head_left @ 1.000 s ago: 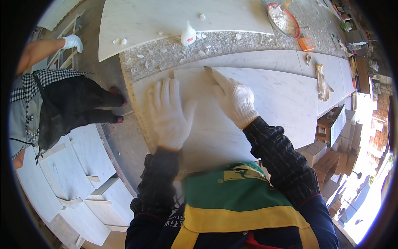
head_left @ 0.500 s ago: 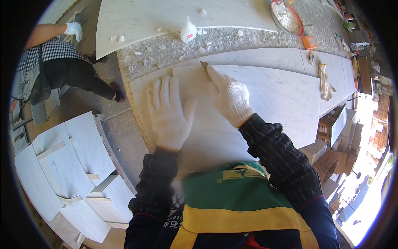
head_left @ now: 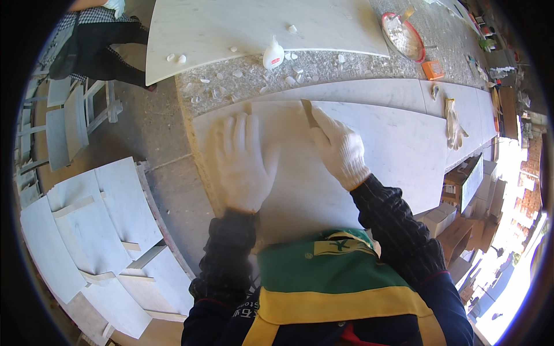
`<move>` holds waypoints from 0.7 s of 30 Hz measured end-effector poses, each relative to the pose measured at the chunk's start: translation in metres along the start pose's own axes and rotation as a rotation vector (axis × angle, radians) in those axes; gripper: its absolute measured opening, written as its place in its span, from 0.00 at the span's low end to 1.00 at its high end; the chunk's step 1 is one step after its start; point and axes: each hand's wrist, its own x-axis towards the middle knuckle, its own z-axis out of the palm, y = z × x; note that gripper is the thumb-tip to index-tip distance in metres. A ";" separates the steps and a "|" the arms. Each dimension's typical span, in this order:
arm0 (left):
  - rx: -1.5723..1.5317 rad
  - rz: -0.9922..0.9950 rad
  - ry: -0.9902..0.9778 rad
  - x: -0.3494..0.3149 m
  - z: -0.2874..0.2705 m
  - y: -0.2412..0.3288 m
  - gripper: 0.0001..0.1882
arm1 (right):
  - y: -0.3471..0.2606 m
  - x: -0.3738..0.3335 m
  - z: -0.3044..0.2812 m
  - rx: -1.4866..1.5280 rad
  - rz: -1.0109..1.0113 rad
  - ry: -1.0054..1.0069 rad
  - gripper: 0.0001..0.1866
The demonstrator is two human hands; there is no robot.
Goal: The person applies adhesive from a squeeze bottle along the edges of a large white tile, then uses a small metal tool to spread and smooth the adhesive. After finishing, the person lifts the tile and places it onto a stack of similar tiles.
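Note:
A large white marble slab (head_left: pixel 398 150) lies on the workbench in front of me. My left hand (head_left: pixel 243 163), in a white knit glove, rests flat on the slab with its fingers spread. My right hand (head_left: pixel 339 149), also gloved, grips a flat scraper blade (head_left: pixel 309 112) whose tip touches the slab near its far edge.
Beyond the slab lie stone chips (head_left: pixel 231 81), a white squeeze bottle (head_left: pixel 273 56), another pale slab (head_left: pixel 242 26), a red-rimmed bowl (head_left: pixel 403 36), an orange box (head_left: pixel 432 69) and spare gloves (head_left: pixel 453 122). Cut white panels (head_left: pixel 86 230) are stacked on the floor at left. Another person (head_left: pixel 92 40) stands far left.
The other person at the left has moved farther away toward the top corner. My hands have stayed on the slab, the right one with the blade shifting slightly.

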 end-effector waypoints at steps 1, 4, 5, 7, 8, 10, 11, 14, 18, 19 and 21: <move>-0.004 -0.002 0.007 0.000 0.000 0.000 0.37 | 0.002 -0.004 -0.002 -0.005 -0.048 0.023 0.24; -0.012 -0.004 0.003 0.002 0.000 0.002 0.37 | 0.006 -0.010 -0.007 -0.045 -0.028 -0.002 0.25; -0.004 0.002 0.005 0.002 0.000 0.002 0.37 | 0.005 -0.010 -0.005 -0.047 -0.011 -0.030 0.25; 0.008 0.007 -0.008 0.004 0.000 0.000 0.38 | 0.002 -0.002 0.002 -0.052 0.009 -0.079 0.25; 0.012 0.006 -0.014 0.003 0.000 0.000 0.38 | 0.001 0.002 0.007 -0.059 0.006 -0.096 0.25; -0.002 0.004 -0.013 0.001 0.003 0.000 0.37 | -0.003 0.007 0.019 -0.111 -0.057 -0.083 0.25; -0.019 0.003 -0.005 0.001 0.006 0.000 0.36 | -0.005 0.012 0.028 -0.158 -0.116 -0.052 0.25; -0.039 0.004 0.059 0.001 0.015 -0.003 0.36 | -0.007 0.024 0.042 -0.199 -0.316 0.039 0.27; -0.287 -0.127 0.146 0.001 0.012 0.001 0.37 | -0.011 0.013 0.034 0.513 -0.151 -0.105 0.20; -0.373 -0.162 0.234 -0.001 0.007 0.002 0.38 | -0.012 0.008 0.031 0.544 -0.129 -0.122 0.21; -0.650 -0.297 0.268 0.001 -0.005 0.006 0.38 | -0.019 0.000 0.022 0.532 -0.140 -0.192 0.22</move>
